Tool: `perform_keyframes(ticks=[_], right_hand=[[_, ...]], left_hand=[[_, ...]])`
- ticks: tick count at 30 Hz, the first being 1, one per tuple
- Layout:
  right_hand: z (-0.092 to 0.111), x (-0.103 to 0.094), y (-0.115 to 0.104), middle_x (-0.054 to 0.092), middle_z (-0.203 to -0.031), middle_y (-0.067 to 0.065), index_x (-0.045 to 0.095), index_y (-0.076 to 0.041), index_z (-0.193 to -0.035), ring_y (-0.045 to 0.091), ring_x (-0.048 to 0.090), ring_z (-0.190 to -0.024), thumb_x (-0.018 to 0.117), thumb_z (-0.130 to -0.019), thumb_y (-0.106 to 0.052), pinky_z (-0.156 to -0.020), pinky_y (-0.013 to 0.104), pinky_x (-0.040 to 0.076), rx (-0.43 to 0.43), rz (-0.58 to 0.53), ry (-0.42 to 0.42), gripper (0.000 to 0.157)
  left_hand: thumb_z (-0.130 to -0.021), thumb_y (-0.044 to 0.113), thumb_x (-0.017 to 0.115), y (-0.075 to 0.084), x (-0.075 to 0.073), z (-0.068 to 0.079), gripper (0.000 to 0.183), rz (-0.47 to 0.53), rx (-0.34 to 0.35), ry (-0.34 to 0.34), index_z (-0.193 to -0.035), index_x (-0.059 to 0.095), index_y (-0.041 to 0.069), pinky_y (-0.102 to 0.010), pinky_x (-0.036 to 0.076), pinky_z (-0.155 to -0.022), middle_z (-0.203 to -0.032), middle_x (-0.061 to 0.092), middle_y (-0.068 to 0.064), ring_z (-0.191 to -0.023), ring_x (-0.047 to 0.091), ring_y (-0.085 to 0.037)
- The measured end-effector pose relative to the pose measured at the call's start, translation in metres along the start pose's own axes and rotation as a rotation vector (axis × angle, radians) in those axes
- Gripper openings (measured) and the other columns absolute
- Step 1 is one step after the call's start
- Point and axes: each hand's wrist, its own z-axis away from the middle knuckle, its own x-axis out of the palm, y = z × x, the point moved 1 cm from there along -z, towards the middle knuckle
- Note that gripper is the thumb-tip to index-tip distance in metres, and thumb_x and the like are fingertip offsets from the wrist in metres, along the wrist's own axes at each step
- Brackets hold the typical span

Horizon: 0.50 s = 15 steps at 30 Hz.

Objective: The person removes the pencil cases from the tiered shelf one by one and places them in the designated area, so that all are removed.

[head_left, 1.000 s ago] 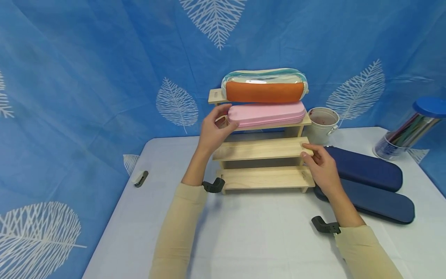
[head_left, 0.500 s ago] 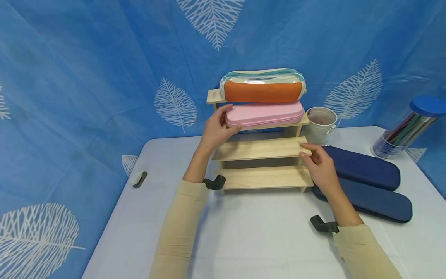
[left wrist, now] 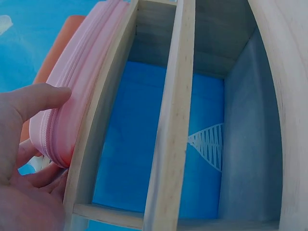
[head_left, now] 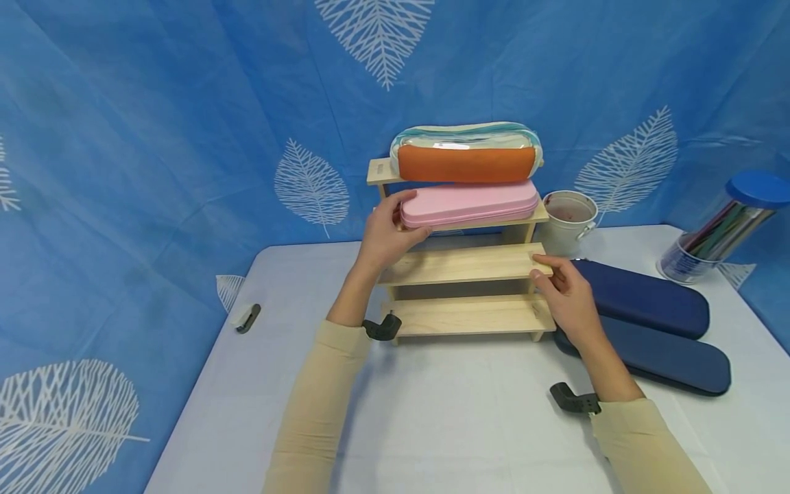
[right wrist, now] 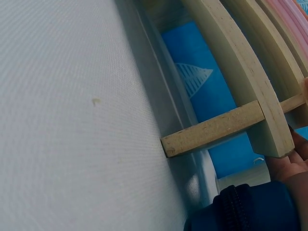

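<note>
A tiered wooden shelf stands at the back of the table. On its second tier from the top lies a pink zippered pencil case. My left hand holds this case by its left end, the thumb on the zippered front side and the fingers around the end, as the left wrist view shows. My right hand pinches the right end of the tier below between thumb and fingers; in the right wrist view those fingertips are mostly hidden. An orange and clear pencil case sits on the top tier.
Two dark blue pencil cases lie right of the shelf, beside my right hand. Behind them stand a white metal bucket and a clear tube of pencils with a blue lid. A small grey and white object lies at the table's left edge.
My left hand has shifted slightly at the pink pencil case's left end, a little down and to the right. The right hand keeps its place on the shelf.
</note>
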Motion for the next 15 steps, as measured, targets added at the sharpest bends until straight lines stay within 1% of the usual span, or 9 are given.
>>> perform_keyframes(ticks=[6, 10, 15], right_hand=[[0.0, 0.0, 0.002, 0.055, -0.131, 0.004, 0.057, -0.014, -0.132, 0.009, 0.055, -0.109, 0.059, -0.096, -0.03, -0.083, 0.013, 0.044, -0.005, -0.017, -0.001, 0.039], [0.0, 0.0, 0.002, 0.054, -0.131, 0.004, 0.057, -0.013, -0.132, 0.009, 0.055, -0.109, 0.059, -0.097, -0.03, -0.083, 0.013, 0.044, -0.004, -0.021, -0.007, 0.039], [-0.001, 0.001, 0.003, 0.054, -0.131, 0.003, 0.057, -0.013, -0.132, 0.009, 0.055, -0.109, 0.059, -0.097, -0.03, -0.083, 0.013, 0.043, -0.01, -0.014, -0.004, 0.039]], left_hand=[[-0.074, 0.024, 0.085, -0.002, -0.001, 0.004, 0.068, 0.028, 0.009, 0.031, -0.133, 0.054, 0.014, -0.025, 0.048, -0.084, -0.126, 0.052, -0.006, -0.1, 0.052, -0.018], [-0.072, 0.024, 0.086, -0.004, -0.001, 0.007, 0.067, 0.062, 0.014, 0.043, -0.131, 0.055, 0.013, -0.025, 0.049, -0.08, -0.125, 0.052, -0.006, -0.096, 0.054, -0.019], [-0.072, 0.022, 0.086, -0.004, -0.004, 0.011, 0.067, 0.089, 0.011, 0.077, -0.131, 0.055, 0.013, -0.025, 0.049, -0.083, -0.125, 0.05, -0.006, -0.098, 0.055, -0.02]])
